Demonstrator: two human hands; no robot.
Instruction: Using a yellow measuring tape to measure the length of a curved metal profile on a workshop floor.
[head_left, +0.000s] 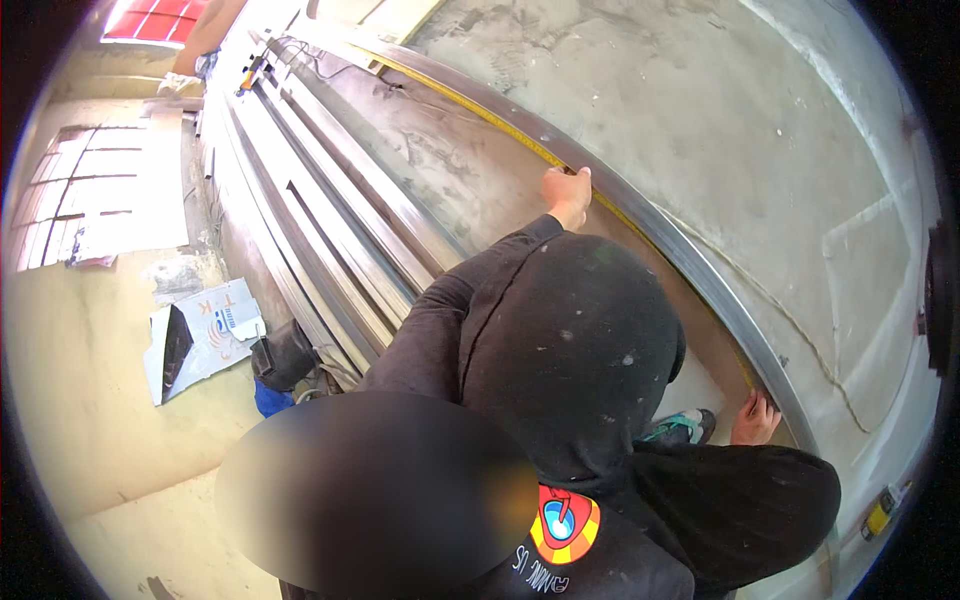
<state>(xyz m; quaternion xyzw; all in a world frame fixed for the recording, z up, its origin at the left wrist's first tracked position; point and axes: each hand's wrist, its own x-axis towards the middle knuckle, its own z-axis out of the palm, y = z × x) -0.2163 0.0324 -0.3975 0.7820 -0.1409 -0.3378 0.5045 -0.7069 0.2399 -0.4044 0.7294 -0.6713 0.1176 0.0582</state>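
Note:
A yellow tape measure blade [490,117] runs along the inner edge of a long metal bar [690,262], which looks curved in this view. My left hand [568,196] is closed on the blade, thumb and fingers pressed against the bar's edge. Lower right, my right hand [756,420] has its fingers curled at the near part of the blade, against the same bar. Part of that hand lies behind my dark clothing. The tape's case does not show clearly.
Several long metal profiles [330,230] lie side by side at left. A power tool [252,72] rests on their far end. A torn printed sheet [205,335] lies further left, near a black and blue object [283,365]. A pale cord [790,310] crosses the floor right; a yellow-black object [880,512] lies lower right.

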